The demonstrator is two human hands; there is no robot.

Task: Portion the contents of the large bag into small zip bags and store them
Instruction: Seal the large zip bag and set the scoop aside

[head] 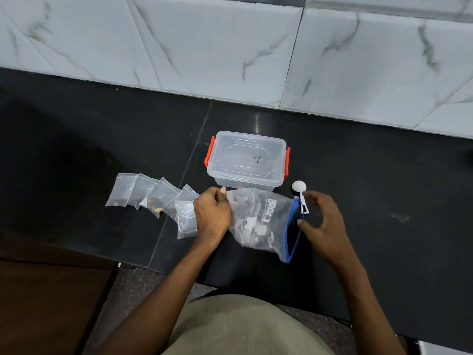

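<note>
A large clear zip bag (258, 221) with a blue zip strip lies on the black counter (102, 149), its mouth facing right and dark and pale pieces inside. My left hand (212, 216) grips the bag's closed left end. My right hand (322, 221) hovers at the mouth with fingers spread and curved, one fingertip at the blue strip. Several small clear zip bags (156, 198) lie fanned out to the left, some with brownish bits inside. A white spoon (300, 192) lies just beyond the bag's mouth.
A clear plastic box (247, 160) with orange side latches and its lid on stands right behind the large bag. A marble-tiled wall (230, 47) rises at the back. The counter's front edge runs below my forearms, with a brown cabinet (46, 290) at lower left.
</note>
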